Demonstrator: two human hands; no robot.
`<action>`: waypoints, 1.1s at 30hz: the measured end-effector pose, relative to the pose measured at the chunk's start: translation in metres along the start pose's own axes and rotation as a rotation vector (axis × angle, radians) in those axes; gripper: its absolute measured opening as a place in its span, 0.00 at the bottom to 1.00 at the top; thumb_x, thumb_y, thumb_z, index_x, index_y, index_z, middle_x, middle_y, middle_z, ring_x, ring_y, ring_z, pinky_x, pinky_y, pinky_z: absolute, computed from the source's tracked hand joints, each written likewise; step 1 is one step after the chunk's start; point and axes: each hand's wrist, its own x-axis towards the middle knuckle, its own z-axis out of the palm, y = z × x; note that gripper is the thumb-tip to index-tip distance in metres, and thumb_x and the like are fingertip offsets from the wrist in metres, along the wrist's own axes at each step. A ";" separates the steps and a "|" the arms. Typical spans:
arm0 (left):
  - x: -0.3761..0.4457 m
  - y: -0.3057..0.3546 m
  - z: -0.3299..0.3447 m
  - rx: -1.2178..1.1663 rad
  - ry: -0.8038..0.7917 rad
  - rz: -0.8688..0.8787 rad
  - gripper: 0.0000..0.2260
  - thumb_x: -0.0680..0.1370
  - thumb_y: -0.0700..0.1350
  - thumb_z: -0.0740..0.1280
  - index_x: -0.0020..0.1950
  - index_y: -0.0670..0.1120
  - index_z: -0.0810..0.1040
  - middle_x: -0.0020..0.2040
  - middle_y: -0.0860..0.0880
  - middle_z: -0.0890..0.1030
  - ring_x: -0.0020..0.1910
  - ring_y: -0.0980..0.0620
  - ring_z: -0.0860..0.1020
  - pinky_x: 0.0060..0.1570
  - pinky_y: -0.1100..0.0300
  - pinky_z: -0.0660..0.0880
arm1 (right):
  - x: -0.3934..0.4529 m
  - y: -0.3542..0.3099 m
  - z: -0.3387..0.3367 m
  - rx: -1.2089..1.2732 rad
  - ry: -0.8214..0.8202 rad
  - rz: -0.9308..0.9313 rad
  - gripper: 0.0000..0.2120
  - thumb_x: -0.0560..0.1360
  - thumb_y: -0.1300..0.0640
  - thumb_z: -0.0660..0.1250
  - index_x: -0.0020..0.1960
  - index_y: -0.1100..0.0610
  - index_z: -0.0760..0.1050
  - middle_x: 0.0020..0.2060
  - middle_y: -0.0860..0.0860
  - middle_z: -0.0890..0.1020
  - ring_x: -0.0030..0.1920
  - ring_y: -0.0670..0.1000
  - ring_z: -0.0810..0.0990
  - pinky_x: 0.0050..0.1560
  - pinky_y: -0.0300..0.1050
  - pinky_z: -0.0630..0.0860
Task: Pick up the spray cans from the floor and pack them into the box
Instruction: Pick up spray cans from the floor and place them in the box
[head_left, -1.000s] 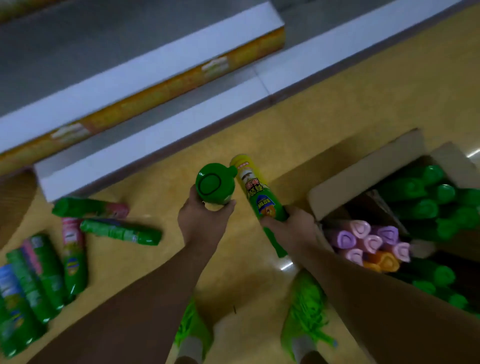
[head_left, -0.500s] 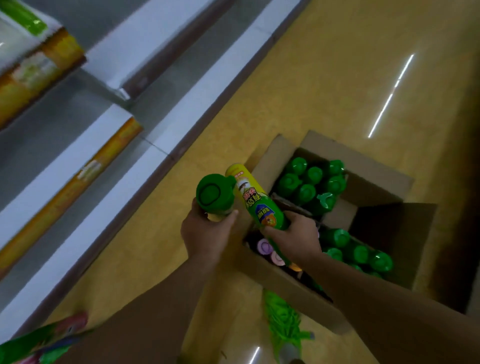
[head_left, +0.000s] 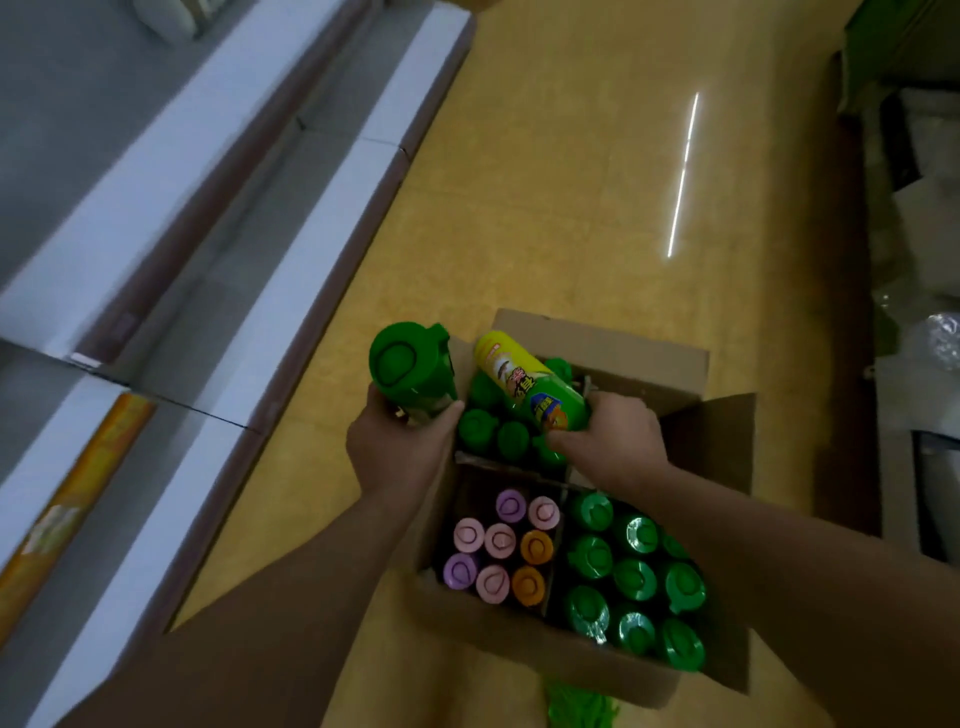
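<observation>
The left hand is gripping a green-capped can upright, fingers curled round its body, and the right hand is gripping a yellow-ended can tilted, base pointing far-left. Half a second ago both cans were hanging left of the box; now the yellow-ended one is hovering over its far-left compartment and the green-capped one over the left wall. That compartment is showing green caps with a gap beside them. Pastel caps are filling the near-left compartment, more green ones the near-right. The box is sitting on a yellow floor, white shelves running along the left.
</observation>
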 end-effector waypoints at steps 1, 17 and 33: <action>0.006 0.007 0.007 -0.003 -0.005 0.011 0.25 0.64 0.52 0.82 0.57 0.46 0.80 0.50 0.48 0.86 0.50 0.49 0.83 0.42 0.66 0.67 | 0.009 0.000 -0.007 -0.049 0.003 0.007 0.22 0.65 0.39 0.74 0.50 0.53 0.80 0.40 0.52 0.82 0.42 0.54 0.81 0.40 0.45 0.78; 0.115 0.022 0.107 0.026 -0.212 0.164 0.30 0.63 0.51 0.84 0.62 0.45 0.80 0.54 0.48 0.85 0.55 0.50 0.82 0.44 0.74 0.66 | 0.152 -0.061 -0.044 -0.591 -0.227 -0.233 0.25 0.68 0.49 0.75 0.56 0.56 0.65 0.36 0.49 0.68 0.35 0.52 0.70 0.30 0.45 0.68; 0.218 -0.016 0.193 0.254 -0.715 0.413 0.33 0.60 0.68 0.74 0.62 0.59 0.74 0.51 0.59 0.83 0.50 0.55 0.81 0.51 0.50 0.79 | 0.247 -0.066 0.053 -0.295 -0.324 0.061 0.28 0.60 0.43 0.75 0.58 0.52 0.80 0.51 0.54 0.82 0.53 0.57 0.81 0.48 0.46 0.79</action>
